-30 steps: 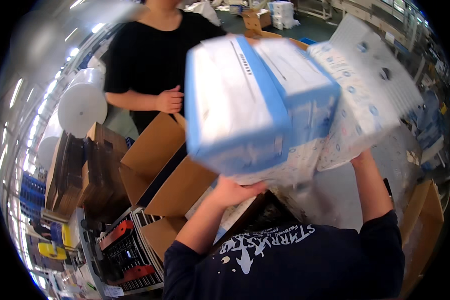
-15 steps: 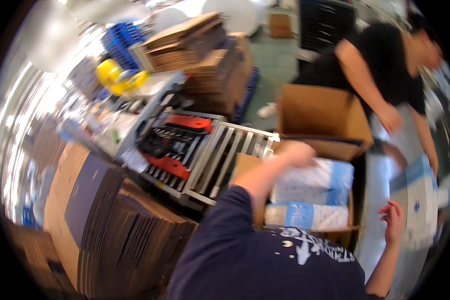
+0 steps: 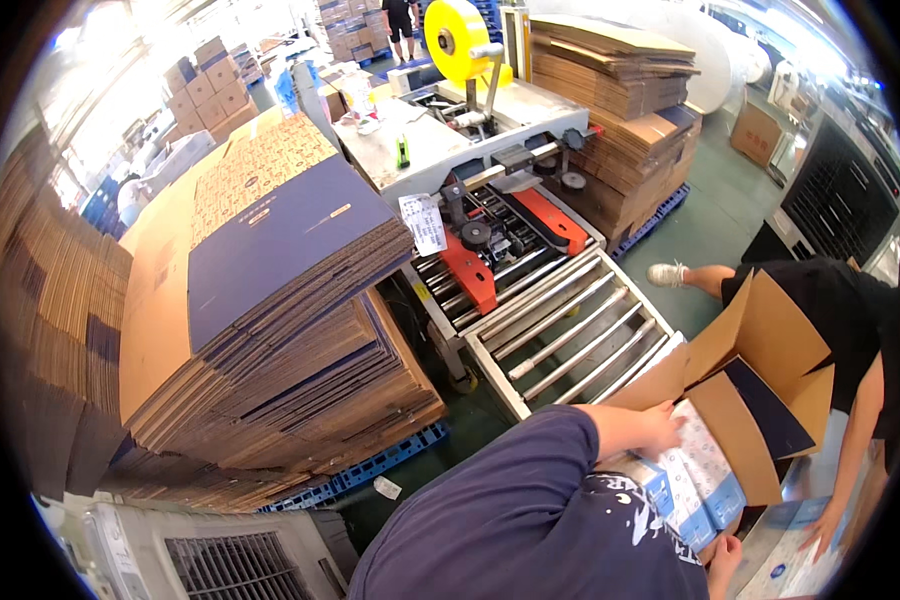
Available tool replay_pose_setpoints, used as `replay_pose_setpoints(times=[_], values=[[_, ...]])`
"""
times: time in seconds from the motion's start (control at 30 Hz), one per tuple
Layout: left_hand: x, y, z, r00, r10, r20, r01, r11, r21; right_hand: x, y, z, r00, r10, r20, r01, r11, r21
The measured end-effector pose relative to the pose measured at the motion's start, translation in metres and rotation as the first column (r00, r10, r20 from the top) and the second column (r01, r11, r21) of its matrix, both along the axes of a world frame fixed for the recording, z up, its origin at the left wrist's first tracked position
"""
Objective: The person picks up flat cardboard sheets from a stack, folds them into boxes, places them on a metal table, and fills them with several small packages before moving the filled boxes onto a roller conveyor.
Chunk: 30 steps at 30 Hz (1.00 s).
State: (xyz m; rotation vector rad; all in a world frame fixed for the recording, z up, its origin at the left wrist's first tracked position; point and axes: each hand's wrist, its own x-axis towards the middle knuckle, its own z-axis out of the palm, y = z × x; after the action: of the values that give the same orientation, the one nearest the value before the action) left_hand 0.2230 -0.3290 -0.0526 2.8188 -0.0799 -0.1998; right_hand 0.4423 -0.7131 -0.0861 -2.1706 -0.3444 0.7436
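Note:
An open cardboard box [image 3: 740,430] stands in front of me, its flaps raised. Inside lie several white and blue plastic-wrapped packs [image 3: 712,468], side by side. My left hand [image 3: 660,428] reaches over the box's left side, fingers somewhat apart against the top of the packs. Down at the near edge of the box, my right hand [image 3: 725,562] has its fingers bent at the cardboard rim; part of it is hidden. A co-worker's hand [image 3: 822,532] rests on another white and blue pack [image 3: 785,570] to the right of the box.
A roller conveyor [image 3: 580,335] leads to a taping machine [image 3: 470,130] with a yellow tape roll [image 3: 457,40]. Stacks of flat cartons [image 3: 290,250] fill the left, and another carton stack [image 3: 620,110] stands behind the conveyor. A grey vented unit [image 3: 220,550] sits at the lower left.
My view has swung left. My right hand has come from open air on the right to the box's near edge. The co-worker's pack now lies low beside the box.

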Motion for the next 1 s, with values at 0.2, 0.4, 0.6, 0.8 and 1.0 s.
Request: replay_pose_setpoints(times=[0.2, 0.4, 0.6, 0.8, 1.0], values=[[-0.101, 0.06, 0.065, 0.695, 0.719, 0.011, -0.71, 0.688, -0.147, 0.025, -0.009, -0.119, 0.747, 0.214, 0.629, -0.052, 0.963, -0.265], [-0.098, 0.056, 0.059, 0.947, 0.305, -0.101, -0.311, 0.79, -0.528, -0.017, 0.101, -0.024, 0.887, 0.397, -0.238, -0.298, 0.883, 0.363], [-0.064, 0.057, 0.053, 0.925, 0.283, -0.252, -0.325, 0.934, -0.145, 0.008, 0.085, -0.009, 0.909, 0.37, -0.192, -0.298, 0.899, 0.32], [-0.05, -0.02, 0.058, 0.718, 0.614, -0.328, -0.631, 0.773, 0.066, 0.056, 0.083, 0.032, 0.875, 0.483, 0.024, -0.444, 0.783, 0.435], [-0.039, -0.022, 0.02, 0.765, 0.557, -0.322, -0.438, 0.818, 0.374, -0.041, 0.164, 0.088, 0.737, 0.481, 0.475, -0.52, 0.853, -0.057]])
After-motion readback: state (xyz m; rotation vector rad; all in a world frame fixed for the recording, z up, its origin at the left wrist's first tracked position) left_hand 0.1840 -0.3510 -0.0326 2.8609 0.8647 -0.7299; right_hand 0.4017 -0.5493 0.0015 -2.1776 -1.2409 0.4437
